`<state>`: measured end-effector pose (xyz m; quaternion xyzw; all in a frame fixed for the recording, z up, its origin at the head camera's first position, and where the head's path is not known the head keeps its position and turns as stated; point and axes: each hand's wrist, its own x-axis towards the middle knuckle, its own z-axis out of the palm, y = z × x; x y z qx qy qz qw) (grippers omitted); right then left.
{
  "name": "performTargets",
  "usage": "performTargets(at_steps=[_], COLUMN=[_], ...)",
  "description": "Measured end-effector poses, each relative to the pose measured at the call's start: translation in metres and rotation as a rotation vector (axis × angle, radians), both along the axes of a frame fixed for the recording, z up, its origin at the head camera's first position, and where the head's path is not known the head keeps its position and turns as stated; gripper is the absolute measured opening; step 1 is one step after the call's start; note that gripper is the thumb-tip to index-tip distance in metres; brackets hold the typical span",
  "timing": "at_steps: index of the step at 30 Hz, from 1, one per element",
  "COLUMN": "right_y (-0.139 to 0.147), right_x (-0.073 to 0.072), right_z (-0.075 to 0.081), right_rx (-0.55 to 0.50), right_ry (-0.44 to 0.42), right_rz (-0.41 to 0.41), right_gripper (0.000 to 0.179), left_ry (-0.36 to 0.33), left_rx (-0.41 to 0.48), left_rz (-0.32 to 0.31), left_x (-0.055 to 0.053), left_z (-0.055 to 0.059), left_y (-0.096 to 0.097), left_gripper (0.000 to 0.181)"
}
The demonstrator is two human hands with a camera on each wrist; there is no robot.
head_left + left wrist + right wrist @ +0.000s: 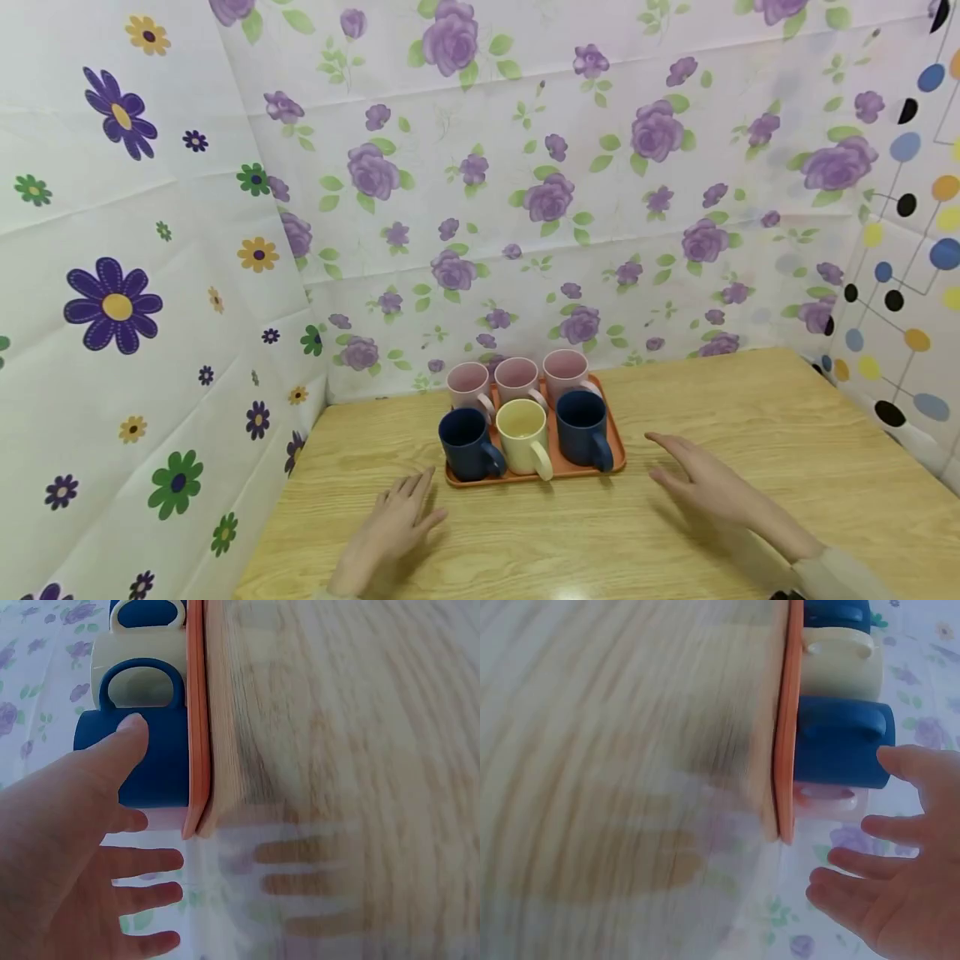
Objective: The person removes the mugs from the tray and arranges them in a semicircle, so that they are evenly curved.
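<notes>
An orange tray [555,467] stands on the table with mugs in two rows. Three pink mugs, one of them the right pink mug [564,372], form the back row. In front are a left navy mug [463,442], a cream mug [521,433] and a right navy mug [581,425], handles toward the lower right. My left hand [393,521], fingers spread, is just off the tray's front left corner. To the right of the tray hovers my right hand [701,479], fingers extended and apart from it. In the wrist views, neither hand holds anything.
The wood-grain table [570,542] reaches back to a wall sheet with purple roses [551,200]. A flower-print sheet [187,400] closes off the left side, and a dotted sheet [892,333] the right. The tray sits near the back wall.
</notes>
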<state>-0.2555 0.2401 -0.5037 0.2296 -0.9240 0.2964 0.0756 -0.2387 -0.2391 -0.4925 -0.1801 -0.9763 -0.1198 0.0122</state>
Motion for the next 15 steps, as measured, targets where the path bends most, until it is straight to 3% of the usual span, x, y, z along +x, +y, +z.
performTargets(at_steps=[3,6,10,15], right_y=[-0.005,-0.011,-0.021,-0.034], right_x=[-0.004,-0.009,-0.016,-0.019], right_z=[0.001,0.001,0.001,-0.002], right_rx=[-0.067,-0.144,-0.239,-0.309], right_ry=[-0.044,-0.095,-0.136,-0.172], right_rz=[0.010,0.016,0.021,0.037], right_gripper=[0.053,0.048,0.042,0.034], left_ry=[0.059,0.092,0.037,-0.031], left_rx=[0.036,0.135,0.309,0.477], left_rz=[0.008,0.062,0.148,0.196], left_x=[-0.007,-0.016,-0.026,-0.038], left_z=[-0.003,-0.005,-0.006,-0.011], left_y=[-0.001,-0.002,-0.002,-0.003], left_gripper=[0.058,0.047,0.037,0.029])
